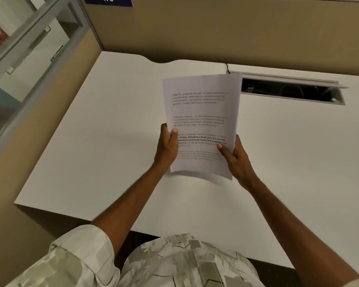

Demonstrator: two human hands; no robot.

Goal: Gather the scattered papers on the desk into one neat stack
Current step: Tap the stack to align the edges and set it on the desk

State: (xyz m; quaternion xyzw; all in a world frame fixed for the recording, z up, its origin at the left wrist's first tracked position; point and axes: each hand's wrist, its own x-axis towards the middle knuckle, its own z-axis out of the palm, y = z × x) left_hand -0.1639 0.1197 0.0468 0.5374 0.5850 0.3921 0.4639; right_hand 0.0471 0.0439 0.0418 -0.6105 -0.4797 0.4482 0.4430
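A stack of printed white papers is held upright above the white desk, its lower edge lifted off the surface. My left hand grips the stack's left edge, thumb on the front page. My right hand grips the lower right edge, thumb also on the front. The sheets look aligned, with a slight offset showing at the top right corner. No loose sheets lie on the visible desk.
An open cable slot with a raised metal flap sits in the desk at the back right. Beige partition walls close the back and left. A glass panel stands at the far left.
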